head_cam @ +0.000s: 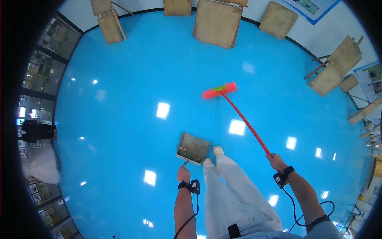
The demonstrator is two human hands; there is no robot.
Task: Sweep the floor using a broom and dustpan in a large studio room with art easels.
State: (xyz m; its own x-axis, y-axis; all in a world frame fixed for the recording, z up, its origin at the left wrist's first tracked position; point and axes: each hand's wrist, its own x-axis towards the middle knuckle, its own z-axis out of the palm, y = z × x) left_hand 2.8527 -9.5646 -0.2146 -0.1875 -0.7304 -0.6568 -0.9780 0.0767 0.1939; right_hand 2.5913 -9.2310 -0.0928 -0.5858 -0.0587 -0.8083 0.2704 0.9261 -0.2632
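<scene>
My left hand [183, 174] is closed around the handle of a worn metal dustpan [194, 147]. The pan hangs or rests just left of my shoes; whether it touches the floor I cannot tell. My right hand [277, 162] grips the red stick of a push broom [249, 126]. Its head [219, 90], pink-red with a yellow-green strip of bristles, lies out in front of me and is slightly blurred. Broom head and dustpan are well apart. Straps with small black devices and cables sit on both wrists.
Glossy blue floor [134, 71] spreads around me, with bright light reflections. Drawing boards [218, 24] lean along the far wall, and easels with boards [343, 56] stand at the right. Glass panels [44, 71] line the left side, near a translucent white bag [43, 164].
</scene>
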